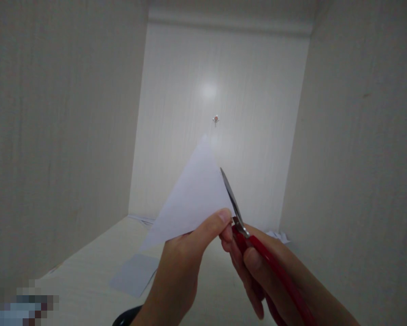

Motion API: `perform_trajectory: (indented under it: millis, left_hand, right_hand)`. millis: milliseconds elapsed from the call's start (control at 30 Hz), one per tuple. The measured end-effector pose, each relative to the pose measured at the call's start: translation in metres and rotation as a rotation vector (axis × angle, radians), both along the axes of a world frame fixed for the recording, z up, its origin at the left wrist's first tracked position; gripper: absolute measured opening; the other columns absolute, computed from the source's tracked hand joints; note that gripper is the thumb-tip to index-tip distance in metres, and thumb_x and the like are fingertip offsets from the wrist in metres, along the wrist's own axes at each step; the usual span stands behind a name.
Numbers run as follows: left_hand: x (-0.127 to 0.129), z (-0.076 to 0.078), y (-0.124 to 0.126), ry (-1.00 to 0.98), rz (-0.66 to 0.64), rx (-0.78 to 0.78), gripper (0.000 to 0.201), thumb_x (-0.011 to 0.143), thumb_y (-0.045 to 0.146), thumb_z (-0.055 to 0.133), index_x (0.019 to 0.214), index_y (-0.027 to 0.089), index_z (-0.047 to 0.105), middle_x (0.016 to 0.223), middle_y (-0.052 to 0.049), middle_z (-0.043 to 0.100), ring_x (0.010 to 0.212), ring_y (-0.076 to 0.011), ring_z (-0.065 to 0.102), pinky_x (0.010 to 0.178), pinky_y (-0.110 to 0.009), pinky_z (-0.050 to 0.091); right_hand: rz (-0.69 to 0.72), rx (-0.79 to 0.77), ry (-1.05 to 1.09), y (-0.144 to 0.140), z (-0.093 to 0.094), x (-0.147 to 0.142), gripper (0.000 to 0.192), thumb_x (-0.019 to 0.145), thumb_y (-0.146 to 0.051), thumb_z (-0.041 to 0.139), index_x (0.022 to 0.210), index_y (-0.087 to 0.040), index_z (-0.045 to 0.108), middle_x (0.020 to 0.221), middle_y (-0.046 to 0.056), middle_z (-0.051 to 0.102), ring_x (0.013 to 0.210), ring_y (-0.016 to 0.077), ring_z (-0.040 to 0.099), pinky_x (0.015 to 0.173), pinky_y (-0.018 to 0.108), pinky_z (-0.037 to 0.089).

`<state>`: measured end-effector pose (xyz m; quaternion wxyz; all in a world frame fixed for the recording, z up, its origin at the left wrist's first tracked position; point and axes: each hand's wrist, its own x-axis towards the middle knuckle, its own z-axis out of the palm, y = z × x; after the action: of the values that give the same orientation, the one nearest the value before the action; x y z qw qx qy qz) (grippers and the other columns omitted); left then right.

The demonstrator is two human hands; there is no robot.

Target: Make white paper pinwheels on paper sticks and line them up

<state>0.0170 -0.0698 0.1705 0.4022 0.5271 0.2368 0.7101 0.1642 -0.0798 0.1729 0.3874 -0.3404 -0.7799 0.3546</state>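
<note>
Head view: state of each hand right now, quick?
Left hand: closed, pinching the white paper.
Right hand: closed, holding the red-handled scissors.

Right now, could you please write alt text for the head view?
The left hand holds a white paper triangle near its lower right corner; the right hand holds red-handled scissors at the paper's right edge. Another sheet lies nearby.

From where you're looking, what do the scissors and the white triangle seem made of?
The scissors have grey blades with a metallic sheen, likely steel, and smooth red handles, probably plastic. The white triangle looks like matte paper, by its thin, crisp edges.
</note>
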Motion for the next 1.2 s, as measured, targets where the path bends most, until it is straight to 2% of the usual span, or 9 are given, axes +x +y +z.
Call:
perform_trajectory:
  millis: [200, 367, 533, 667, 867, 1000, 1200]
  left_hand:
    - [-0.002, 0.000, 0.000, 0.059, -0.137, -0.011, 0.034, 0.081, 0.031, 0.063, 0.050, 0.019, 0.053, 0.057, 0.002, 0.060, 0.062, -0.0143, 0.056, 0.076, -0.028, 0.045]
    - [-0.003, -0.004, 0.003, 0.113, -0.181, -0.028, 0.036, 0.085, 0.030, 0.058, 0.051, 0.019, 0.051, 0.059, 0.002, 0.060, 0.065, -0.0150, 0.057, 0.075, -0.028, 0.044]
    - [-0.004, -0.005, 0.002, 0.150, -0.186, -0.028, 0.035, 0.084, 0.029, 0.058, 0.051, 0.020, 0.050, 0.059, 0.002, 0.061, 0.064, -0.0146, 0.056, 0.074, -0.027, 0.044]
    - [-0.003, -0.003, 0.000, 0.159, -0.132, -0.024, 0.037, 0.084, 0.030, 0.060, 0.050, 0.020, 0.049, 0.059, 0.002, 0.060, 0.064, -0.0146, 0.056, 0.073, -0.026, 0.044]
    - [-0.001, -0.006, 0.004, 0.092, -0.089, -0.087, 0.025, 0.079, 0.032, 0.065, 0.058, 0.019, 0.062, 0.061, 0.001, 0.061, 0.062, -0.0157, 0.055, 0.069, -0.029, 0.044]
    - [-0.001, -0.008, 0.004, 0.070, -0.130, -0.106, 0.020, 0.081, 0.031, 0.064, 0.064, 0.019, 0.065, 0.069, 0.000, 0.064, 0.069, -0.0168, 0.057, 0.076, -0.030, 0.045]
    - [-0.002, -0.008, 0.003, 0.055, -0.179, -0.100, 0.024, 0.082, 0.031, 0.062, 0.062, 0.019, 0.063, 0.065, 0.000, 0.060, 0.067, -0.0157, 0.055, 0.075, -0.030, 0.046]
  right_hand:
    - [0.036, -0.043, 0.049, 0.000, 0.004, -0.005, 0.048, 0.085, -0.068, 0.042, 0.084, -0.022, 0.054, 0.055, -0.004, 0.041, 0.045, 0.0086, 0.041, 0.040, 0.018, 0.034]
    - [0.033, -0.068, 0.030, -0.003, 0.013, -0.007, 0.049, 0.084, -0.069, 0.042, 0.085, -0.022, 0.054, 0.057, -0.004, 0.044, 0.043, 0.0074, 0.042, 0.039, 0.018, 0.036]
    - [-0.022, -0.033, -0.018, -0.001, 0.012, -0.006, 0.050, 0.085, -0.069, 0.039, 0.083, -0.021, 0.055, 0.053, -0.005, 0.043, 0.043, 0.0075, 0.044, 0.039, 0.017, 0.036]
    - [-0.030, -0.010, -0.018, -0.004, 0.013, -0.005, 0.050, 0.087, -0.068, 0.038, 0.083, -0.021, 0.055, 0.051, -0.004, 0.043, 0.044, 0.0084, 0.044, 0.040, 0.019, 0.034]
    - [-0.080, -0.004, -0.060, -0.007, 0.014, -0.004, 0.049, 0.085, -0.068, 0.042, 0.071, -0.021, 0.051, 0.048, -0.003, 0.045, 0.043, 0.0092, 0.042, 0.040, 0.021, 0.031]
    - [-0.044, -0.054, -0.009, -0.007, 0.016, -0.007, 0.047, 0.084, -0.066, 0.046, 0.070, -0.021, 0.050, 0.049, -0.005, 0.040, 0.043, 0.0089, 0.039, 0.040, 0.021, 0.032]
    - [-0.041, -0.069, 0.021, -0.007, 0.018, -0.009, 0.043, 0.085, -0.062, 0.048, 0.069, -0.021, 0.048, 0.050, -0.005, 0.040, 0.044, 0.0085, 0.039, 0.041, 0.021, 0.033]
